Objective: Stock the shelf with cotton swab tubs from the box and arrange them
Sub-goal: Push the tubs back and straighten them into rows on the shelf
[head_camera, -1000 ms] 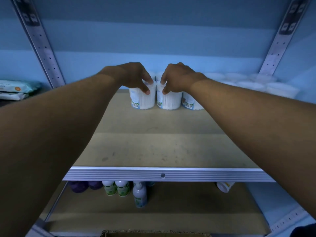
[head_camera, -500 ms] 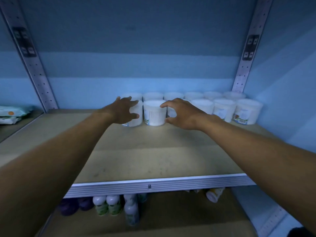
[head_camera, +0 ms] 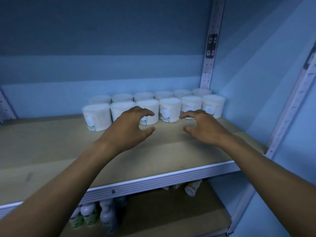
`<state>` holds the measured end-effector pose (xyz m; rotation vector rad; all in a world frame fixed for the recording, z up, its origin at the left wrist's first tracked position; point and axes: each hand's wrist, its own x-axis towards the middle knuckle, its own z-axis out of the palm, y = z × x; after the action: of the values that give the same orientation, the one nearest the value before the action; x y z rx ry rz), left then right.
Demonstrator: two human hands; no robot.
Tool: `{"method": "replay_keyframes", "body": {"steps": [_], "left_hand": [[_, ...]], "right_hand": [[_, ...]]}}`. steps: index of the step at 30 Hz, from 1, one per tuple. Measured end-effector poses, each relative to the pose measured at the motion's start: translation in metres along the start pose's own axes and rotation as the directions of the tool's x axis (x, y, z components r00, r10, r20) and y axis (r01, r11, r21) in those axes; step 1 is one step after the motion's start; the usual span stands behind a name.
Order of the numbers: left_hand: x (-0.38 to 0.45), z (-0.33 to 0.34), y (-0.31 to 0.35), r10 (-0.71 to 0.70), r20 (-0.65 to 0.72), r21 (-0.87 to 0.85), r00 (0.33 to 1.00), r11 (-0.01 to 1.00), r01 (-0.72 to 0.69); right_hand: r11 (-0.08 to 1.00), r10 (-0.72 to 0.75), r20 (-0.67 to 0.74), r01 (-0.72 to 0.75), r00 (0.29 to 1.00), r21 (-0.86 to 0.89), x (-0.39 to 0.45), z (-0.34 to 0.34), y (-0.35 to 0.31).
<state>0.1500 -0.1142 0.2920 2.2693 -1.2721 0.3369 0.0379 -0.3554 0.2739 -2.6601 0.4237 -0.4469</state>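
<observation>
**Both hands loose and empty in front of the tub rows**

Left hand [head_camera: 127, 129] hangs above the shelf board [head_camera: 51, 147] with fingers and thumb curved apart in a wide C, holding nothing. Its fingertips overlap, in the head view, the lower front of the third tub in the front row [head_camera: 150, 108], but whether they touch it cannot be told. The right hand [head_camera: 203, 127] mirrors it, fingers spread and bent, thumb low, gripping nothing; its fingertips sit in front of the fifth front-row tub [head_camera: 191, 104]. Between the two hands the fourth tub [head_camera: 170, 109] stands uncovered, its barcode label facing out.

The cotton swab tubs [head_camera: 153, 103] stand upright in two rows of six along the back of the shelf, running towards the right-hand upright [head_camera: 210, 53]. The leftmost front tub [head_camera: 96, 116] sits a little forward of its neighbours.

Half a second ago the left hand lay against the leftmost front tub and the right hand curved beside the next one; a second ago each hand gripped a tub. Now both hands are off the tubs, nearer the camera and further right along the row.

Below the shelf's ribbed front edge [head_camera: 162, 180], bottles [head_camera: 95, 216] stand on the lower shelf, and one bottle [head_camera: 192, 187] lies tipped to the right.
</observation>
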Motion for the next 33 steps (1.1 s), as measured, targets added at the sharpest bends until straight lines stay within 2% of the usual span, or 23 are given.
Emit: {"method": "replay_keyframes", "body": {"steps": [4, 10, 13, 19, 22, 33], "left_hand": [[0.035, 0.029, 0.039, 0.083, 0.040, -0.059, 0.996, 0.995, -0.081], [0.096, 0.064, 0.071, 0.095, 0.095, -0.076, 0.991, 0.993, -0.088], [0.123, 0.073, 0.083, 0.095, 0.137, -0.031, 0.986, 0.995, -0.092], [0.167, 0.096, 0.080, 0.119, 0.187, 0.066, 0.975, 0.989, -0.133], [0.184, 0.101, 0.077, 0.122, 0.226, 0.139, 0.966, 0.978, -0.156], [0.221, 0.114, 0.063, 0.080, 0.320, 0.217, 0.944, 0.964, -0.156]], "right_hand": [[0.995, 0.102, -0.066, -0.103, 0.993, -0.006, 0.008, -0.017, 0.032], [0.985, 0.148, -0.136, -0.157, 0.980, -0.065, 0.036, -0.032, 0.056], [0.981, 0.172, -0.132, -0.182, 0.976, -0.061, 0.070, -0.021, 0.100], [0.966, 0.243, -0.245, -0.257, 0.939, -0.027, 0.057, -0.045, 0.080], [0.969, 0.215, -0.280, -0.240, 0.936, -0.058, 0.065, -0.050, 0.082], [0.967, 0.214, -0.175, -0.234, 0.961, -0.101, 0.106, -0.047, 0.093]]}}
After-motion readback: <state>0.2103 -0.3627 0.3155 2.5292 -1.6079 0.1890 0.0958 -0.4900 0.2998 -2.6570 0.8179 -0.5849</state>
